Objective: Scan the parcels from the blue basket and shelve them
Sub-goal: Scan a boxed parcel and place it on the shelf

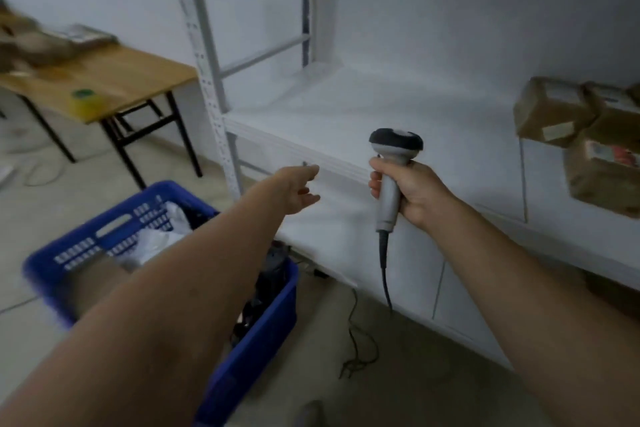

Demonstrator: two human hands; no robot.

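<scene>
Left hand point(298, 189): reaches forward across the basket; grip wide, fingers loosely spread, holding nothing; it is just in front of the shelf's front edge.
Right hand point(414, 192): grip closed round the scanner handle, fingers wrapped on the left side, thumb side hidden.
Scanner point(396, 146): held upright in front of the shelf; dark head on top, grey handle below; well apart from the left hand.
Cable point(384, 270): hangs from the scanner's base down to the floor, where it lies in loose loops.
Basket point(263, 322): blue, slotted walls, standing on the floor at lower left, beside the shelf's corner post and under the left forearm.
Parcels point(156, 239): lie in the basket; pale plastic bags toward the far wall, dark items toward the near right corner; count cannot be told.
Shelf point(346, 107): white board on a perforated metal frame; a lower level shows beneath it.
Boxes point(554, 111): brown cartons with labels, grouped and touching one another on the shelf's right end, well apart from both hands.
Bench point(114, 76): wooden top on black legs, at upper left beyond the basket.
Tape roll point(86, 102): sits near the bench's front edge.
Bench, far end: blurred brown items, type cannot be told.
</scene>
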